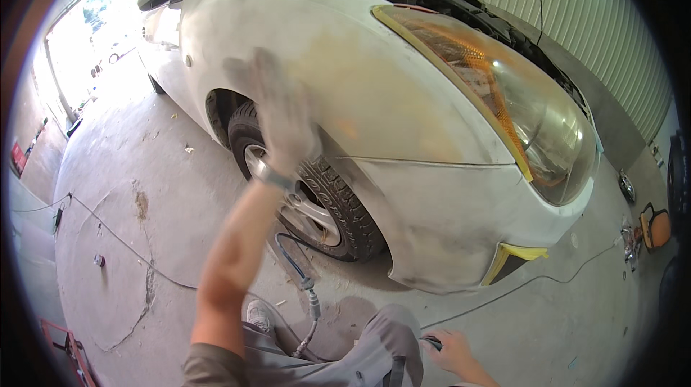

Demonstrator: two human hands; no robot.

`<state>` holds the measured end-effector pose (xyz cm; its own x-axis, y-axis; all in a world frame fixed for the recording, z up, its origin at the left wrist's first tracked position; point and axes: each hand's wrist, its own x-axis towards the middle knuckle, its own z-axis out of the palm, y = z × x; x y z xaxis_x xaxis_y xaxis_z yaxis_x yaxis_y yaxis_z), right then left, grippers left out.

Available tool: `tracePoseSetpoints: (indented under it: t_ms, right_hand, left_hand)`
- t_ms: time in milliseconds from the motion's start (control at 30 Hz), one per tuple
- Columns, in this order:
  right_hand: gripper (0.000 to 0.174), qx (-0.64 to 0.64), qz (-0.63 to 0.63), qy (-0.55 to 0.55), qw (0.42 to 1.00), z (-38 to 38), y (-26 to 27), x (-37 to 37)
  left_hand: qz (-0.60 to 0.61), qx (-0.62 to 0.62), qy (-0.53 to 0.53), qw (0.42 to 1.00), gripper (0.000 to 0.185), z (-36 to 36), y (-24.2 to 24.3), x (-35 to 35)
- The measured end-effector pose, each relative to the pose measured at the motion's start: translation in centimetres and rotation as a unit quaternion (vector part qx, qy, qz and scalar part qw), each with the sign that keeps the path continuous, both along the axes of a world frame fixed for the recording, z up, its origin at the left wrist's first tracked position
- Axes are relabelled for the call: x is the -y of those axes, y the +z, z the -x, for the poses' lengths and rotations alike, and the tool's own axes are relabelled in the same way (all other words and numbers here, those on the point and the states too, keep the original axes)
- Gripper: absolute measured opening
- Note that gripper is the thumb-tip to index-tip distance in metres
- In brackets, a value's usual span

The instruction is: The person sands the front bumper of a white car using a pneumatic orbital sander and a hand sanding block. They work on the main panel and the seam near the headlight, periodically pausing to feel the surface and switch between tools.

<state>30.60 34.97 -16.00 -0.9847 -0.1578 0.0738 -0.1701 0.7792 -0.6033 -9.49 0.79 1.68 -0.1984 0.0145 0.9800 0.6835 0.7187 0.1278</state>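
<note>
My left hand [283,117], motion-blurred and whitish, lies over the car's fender [345,74] just above the front wheel arch; its fingers point up and I see no tool in it, though blur hides detail. The fender is white with yellowish sanded patches. Beside my knee at the bottom, my right hand [451,352] is closed around a small dark object [432,342], mostly hidden by the fingers. Yellow masking tape [453,90] borders the headlight [518,101]. The front tire [345,214] stands below the fender.
An air hose with a coupling [314,303] lies by my shoe [261,315]. A thin cable [518,284] crosses the floor at the right. More masking tape [523,252] edges an opening low in the bumper [453,225]. A red metal frame [67,352] stands at the lower left.
</note>
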Motion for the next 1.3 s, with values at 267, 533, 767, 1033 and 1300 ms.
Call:
tracePoseSetpoints:
  t_ms: [267,533,767,1033,1300]
  right_hand:
    - [0.018,0.035,-0.014,0.004,0.999,-2.1,-1.8,0.5]
    - [0.02,0.048,-0.022,0.015,0.999,-0.8,-1.0,0.8]
    - [0.024,0.087,-0.025,-0.018,0.996,-1.7,-0.5,1.0]
    - [0.017,0.066,-0.003,-0.024,0.998,-2.7,-0.4,1.1]
    - [0.023,0.07,0.013,-0.07,0.995,-3.6,-0.5,0.4]
  left_hand:
    - [-0.127,-0.024,-0.037,0.991,0.055,0.2,-1.2,-1.7]
    - [-0.061,0.084,-0.097,0.99,0.098,-13.8,-16.6,-16.5]
    - [0.139,0.02,-0.083,0.987,0.089,-16.0,-21.1,-14.1]
    - [0.043,0.083,-0.074,0.993,0.098,-11.2,-16.0,-12.2]
    - [0.372,0.145,-0.151,0.904,0.07,-18.3,-25.8,-12.5]
